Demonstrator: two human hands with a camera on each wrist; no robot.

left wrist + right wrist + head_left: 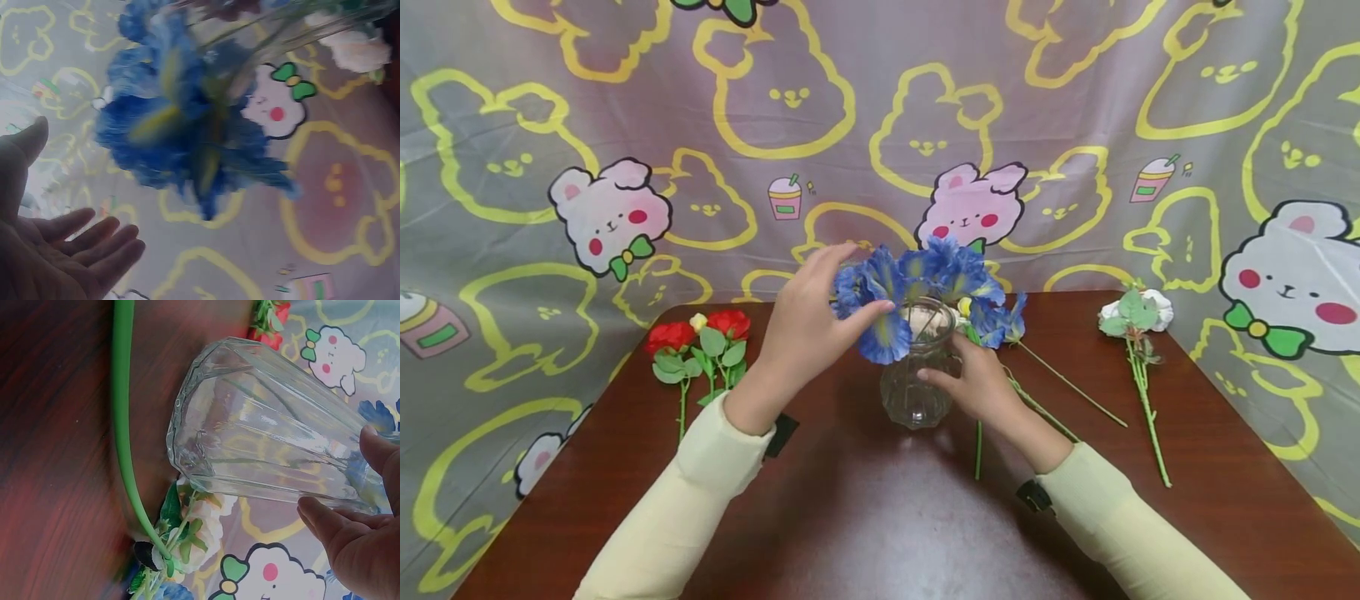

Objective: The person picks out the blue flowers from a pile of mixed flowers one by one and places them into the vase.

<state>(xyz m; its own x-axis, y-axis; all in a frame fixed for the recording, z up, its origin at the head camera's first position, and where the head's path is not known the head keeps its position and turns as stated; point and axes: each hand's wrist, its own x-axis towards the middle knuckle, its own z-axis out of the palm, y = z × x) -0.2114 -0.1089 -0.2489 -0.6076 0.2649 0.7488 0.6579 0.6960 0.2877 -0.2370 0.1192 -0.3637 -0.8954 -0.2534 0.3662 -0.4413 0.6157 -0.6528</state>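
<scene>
A clear faceted glass vase [913,396] stands upright near the table's middle. My right hand [985,379] grips its upper part from the right; in the right wrist view the thumb and fingers [325,528] lie on either side of the narrow end. Blue artificial irises [883,333] spread over the vase's rim, with thin stems showing in its mouth. Beside them on the left is my left hand [805,325], thumb and fingers apart. The left wrist view shows that palm [56,269] with extended fingers, a gap away from the blue blooms [181,119].
Red roses [700,333] lie at the left of the brown table [865,525]. A white flower [1138,312] with a green stem lies at the right. More blue blooms [1000,321] and a pale flower [206,531] are behind the vase. A patterned curtain [865,183] hangs behind.
</scene>
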